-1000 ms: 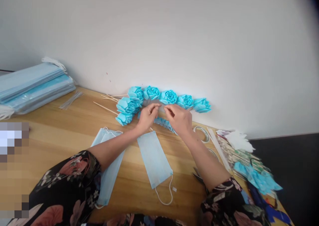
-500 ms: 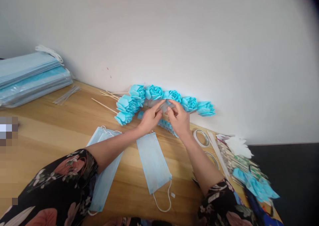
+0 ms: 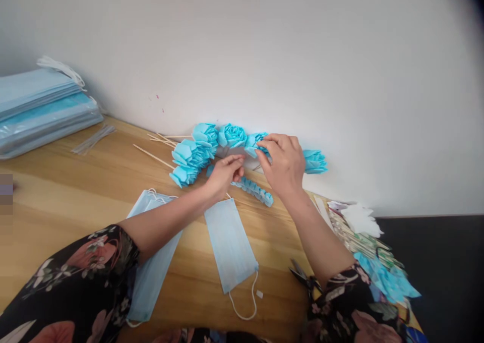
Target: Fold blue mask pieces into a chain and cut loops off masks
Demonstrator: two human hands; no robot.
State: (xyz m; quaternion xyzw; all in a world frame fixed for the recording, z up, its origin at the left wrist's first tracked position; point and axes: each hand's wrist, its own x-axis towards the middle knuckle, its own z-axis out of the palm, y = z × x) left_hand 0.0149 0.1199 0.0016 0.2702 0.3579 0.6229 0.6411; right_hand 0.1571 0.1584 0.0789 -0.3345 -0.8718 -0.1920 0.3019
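Several blue paper-like flowers (image 3: 189,154) on thin wooden sticks stand along the wall at the table's back edge. My left hand (image 3: 227,175) is closed in a pinch beside a pleated blue strip (image 3: 254,189); what its fingertips hold, if anything, is too small to make out. My right hand (image 3: 283,161) is in front of the flowers, its thumb and fingers apart and curved, near one blue bloom (image 3: 257,143). A blue face mask (image 3: 230,244) lies flat below my hands, one white ear loop spread on the wood.
Packs of blue masks (image 3: 45,111) are stacked at the far left, with thin clear strips (image 3: 93,138) beside them. More masks (image 3: 155,262) lie under my left forearm. Scissors (image 3: 302,277) and blue scraps (image 3: 385,277) are at the right.
My right hand has moved right and up, away from my left hand, and its fingers have opened. My left hand stays pinched. The view has shifted slightly.
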